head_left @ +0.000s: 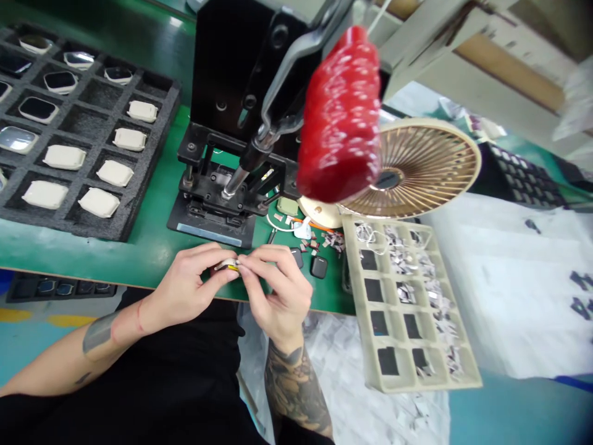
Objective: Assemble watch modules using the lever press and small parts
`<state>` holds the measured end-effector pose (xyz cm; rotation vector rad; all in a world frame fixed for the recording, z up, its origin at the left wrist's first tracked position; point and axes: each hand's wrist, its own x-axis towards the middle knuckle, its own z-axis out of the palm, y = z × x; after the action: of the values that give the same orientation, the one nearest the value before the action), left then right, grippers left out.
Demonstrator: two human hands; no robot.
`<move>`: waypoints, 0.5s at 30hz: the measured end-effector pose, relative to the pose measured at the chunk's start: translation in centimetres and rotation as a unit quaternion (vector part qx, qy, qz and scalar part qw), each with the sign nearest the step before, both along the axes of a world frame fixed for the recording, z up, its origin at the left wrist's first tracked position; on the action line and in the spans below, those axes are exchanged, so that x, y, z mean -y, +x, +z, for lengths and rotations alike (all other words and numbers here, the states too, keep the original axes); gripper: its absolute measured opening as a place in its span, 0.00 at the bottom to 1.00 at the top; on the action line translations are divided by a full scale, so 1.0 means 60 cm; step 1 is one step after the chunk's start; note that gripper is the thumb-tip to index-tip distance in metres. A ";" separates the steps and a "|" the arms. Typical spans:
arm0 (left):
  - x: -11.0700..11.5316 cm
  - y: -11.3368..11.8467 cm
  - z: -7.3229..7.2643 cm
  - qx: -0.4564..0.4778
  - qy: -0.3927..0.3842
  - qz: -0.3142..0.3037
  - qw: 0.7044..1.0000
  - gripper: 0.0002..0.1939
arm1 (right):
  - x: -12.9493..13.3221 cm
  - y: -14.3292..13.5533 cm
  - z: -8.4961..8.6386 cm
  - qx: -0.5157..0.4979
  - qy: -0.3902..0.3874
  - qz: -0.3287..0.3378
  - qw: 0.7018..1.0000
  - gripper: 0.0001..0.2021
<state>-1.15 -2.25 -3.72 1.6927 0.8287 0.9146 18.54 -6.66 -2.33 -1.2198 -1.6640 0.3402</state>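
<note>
My left hand pinches a small smartwatch case between thumb and fingers, close to the green table's front edge. The case looks pale, with a yellow strip on its underside; the fingers cover much of it. From the other side, my right hand closes its thumb and fingertips on the right end of the same case. Just beyond both hands stands a black hand press, its lever ending in a red wrapped handle. Small black square parts lie on the table beside my right hand.
A dark foam tray at the left holds several pale watch cases and some with dark screens. On the right are a fan and a compartment box of small parts. Loose bits lie beside the press.
</note>
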 end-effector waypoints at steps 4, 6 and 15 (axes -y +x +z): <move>-0.001 -0.005 -0.001 0.010 -0.032 0.000 0.999 0.06 | 0.008 0.004 0.008 0.123 -0.010 0.056 0.991 0.19; -0.004 -0.008 -0.003 0.010 -0.042 -0.007 0.999 0.08 | 0.009 0.004 0.008 0.185 0.024 0.052 0.981 0.19; -0.013 -0.017 0.000 0.017 -0.031 -0.005 0.999 0.06 | 0.033 -0.012 0.001 0.241 0.128 -0.061 0.960 0.17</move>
<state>-2.17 -1.46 -3.71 1.6232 0.8170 0.9000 17.85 -8.63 -2.27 -1.2621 -1.9570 -0.2667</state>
